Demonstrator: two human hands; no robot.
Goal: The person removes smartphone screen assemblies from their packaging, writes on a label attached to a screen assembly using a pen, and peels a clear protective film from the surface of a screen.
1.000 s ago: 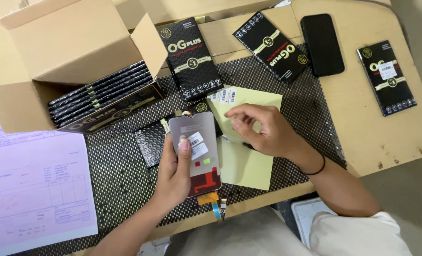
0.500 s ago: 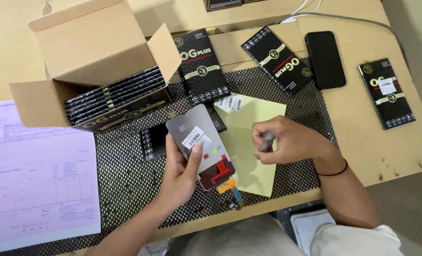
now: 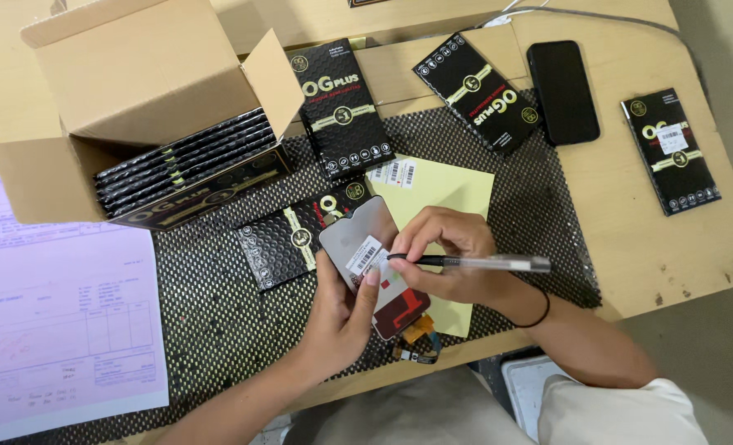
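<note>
- The phone screen panel (image 3: pixel 366 264) sits tilted above the black mesh mat (image 3: pixel 218 330), its long axis running from upper left to lower right, flex cable at the near end.
- My left hand (image 3: pixel 341 317) clasps it from below, thumb by the barcode sticker (image 3: pixel 365 256).
- My right hand (image 3: pixel 453 259), closed round a pen (image 3: pixel 473 263), lies just right of it, tip pointing left at the sticker.
</note>
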